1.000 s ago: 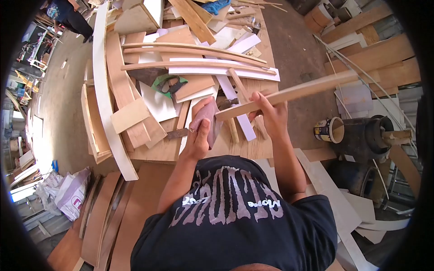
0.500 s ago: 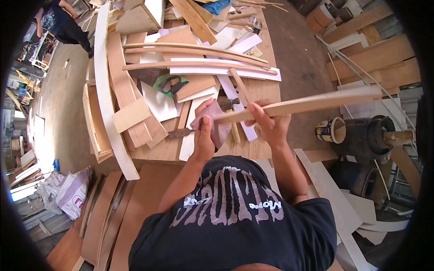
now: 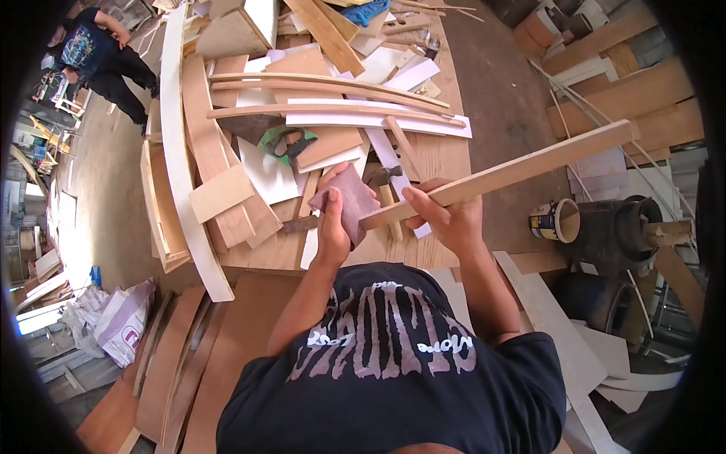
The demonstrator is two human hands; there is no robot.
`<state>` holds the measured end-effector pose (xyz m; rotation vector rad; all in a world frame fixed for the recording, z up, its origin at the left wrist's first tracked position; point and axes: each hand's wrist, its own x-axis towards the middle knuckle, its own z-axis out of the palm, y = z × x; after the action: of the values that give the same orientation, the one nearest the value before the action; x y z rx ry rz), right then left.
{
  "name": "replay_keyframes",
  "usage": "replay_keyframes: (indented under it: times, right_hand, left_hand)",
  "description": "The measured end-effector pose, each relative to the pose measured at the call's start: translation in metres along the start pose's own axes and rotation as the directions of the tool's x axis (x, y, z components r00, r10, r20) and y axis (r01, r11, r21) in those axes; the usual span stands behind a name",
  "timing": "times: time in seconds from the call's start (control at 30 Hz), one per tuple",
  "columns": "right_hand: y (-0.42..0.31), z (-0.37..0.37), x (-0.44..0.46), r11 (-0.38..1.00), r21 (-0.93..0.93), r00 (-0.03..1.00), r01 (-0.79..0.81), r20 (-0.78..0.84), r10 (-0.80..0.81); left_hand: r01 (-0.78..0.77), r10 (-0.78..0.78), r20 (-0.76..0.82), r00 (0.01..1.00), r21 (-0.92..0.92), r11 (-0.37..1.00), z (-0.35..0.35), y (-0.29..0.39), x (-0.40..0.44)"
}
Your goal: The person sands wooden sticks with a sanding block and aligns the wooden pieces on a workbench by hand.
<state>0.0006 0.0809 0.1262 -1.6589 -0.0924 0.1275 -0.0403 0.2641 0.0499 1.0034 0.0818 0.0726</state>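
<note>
The left hand (image 3: 330, 223) is closed on a reddish-brown abrasive sheet (image 3: 352, 203), thumb lying along its near face and fingers behind it. The right hand (image 3: 456, 219) grips a long, flat wooden strip (image 3: 529, 168), its thumb on the upper side and the other fingers curled underneath. The strip slants across in front of the person's black T-shirt (image 3: 386, 348); its lower left end meets the sheet, while its other end reaches up and out past the right edge of the workbench (image 3: 432, 248). Just beyond the hands, a dark hammer-like head (image 3: 384, 175) rests among offcuts, and a brown, blade-like piece (image 3: 300, 225) lies just left of the left hand. Farther in, a black looped handle (image 3: 295, 144) with green around it sits beside white and tan boards. Two slender curved strips (image 3: 333, 85) cross the pile behind that. A paint bucket (image 3: 558, 219) stands off to the right. A blue cloth (image 3: 366, 13) lies toward the bench's far end, and another person (image 3: 98, 57) stands on the floor at upper left.
</note>
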Motion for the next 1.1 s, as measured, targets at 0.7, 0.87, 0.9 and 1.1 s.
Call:
replay_keyframes:
  times: [0.7,0.87,0.9,1.1]
  right_hand:
    - [-0.004,0.004,0.007,0.997,-0.071,0.996,0.012,-0.082,-0.017]
    - [-0.008,0.007,0.003,0.992,-0.125,0.996,0.029,-0.076,-0.039]
    - [-0.01,0.001,0.001,0.971,-0.239,1.0,0.019,-0.013,-0.023]
    - [-0.001,0.009,0.008,0.968,-0.164,0.977,0.191,-0.066,-0.204]
  left_hand:
    - [0.09,-0.089,0.023,0.996,-0.074,0.993,0.007,0.0,-0.004]
    - [0.036,-0.041,-0.087,0.995,-0.051,0.998,-0.001,-0.011,0.003]
    - [0.038,-0.037,0.047,0.998,-0.027,0.999,-0.005,-0.004,0.003]
    - [0.079,-0.081,-0.019,0.996,-0.103,0.992,0.003,-0.005,0.001]
